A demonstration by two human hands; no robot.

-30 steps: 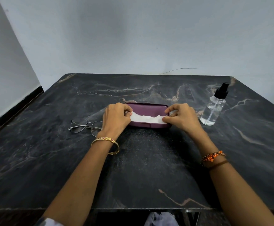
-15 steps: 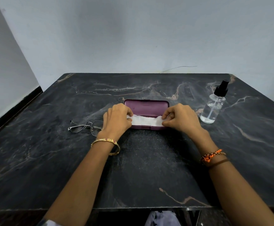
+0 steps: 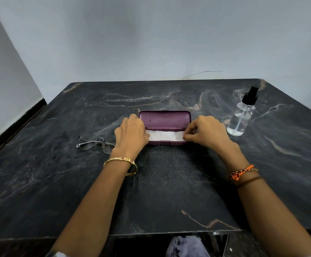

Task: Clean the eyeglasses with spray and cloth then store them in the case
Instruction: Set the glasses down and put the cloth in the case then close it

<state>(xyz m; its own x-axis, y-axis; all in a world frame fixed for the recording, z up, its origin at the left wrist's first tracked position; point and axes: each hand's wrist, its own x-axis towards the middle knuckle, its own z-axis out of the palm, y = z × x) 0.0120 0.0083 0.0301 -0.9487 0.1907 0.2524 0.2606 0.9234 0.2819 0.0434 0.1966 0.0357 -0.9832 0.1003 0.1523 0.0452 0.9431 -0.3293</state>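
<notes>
A purple eyeglass case [image 3: 164, 118] lies open in the middle of the dark marble table [image 3: 169, 182], its lid tilted back. A white cloth [image 3: 164, 136] lies flat inside the case's lower half. My left hand [image 3: 130, 134] rests at the case's left end with its fingers on the cloth's left edge. My right hand [image 3: 204, 131] pinches the cloth's right edge at the case's right end. Thin metal-framed eyeglasses [image 3: 95, 142] lie on the table just left of my left hand, partly hidden by it.
A clear spray bottle [image 3: 241, 117] with a black nozzle stands upright to the right of my right hand. The table meets a pale wall at the back and ends near me at its front edge.
The case lid has swung up and back to fully open. The cloth, crumpled and held across the case earlier, now lies flatter inside it. Both hands stay at the case's ends.
</notes>
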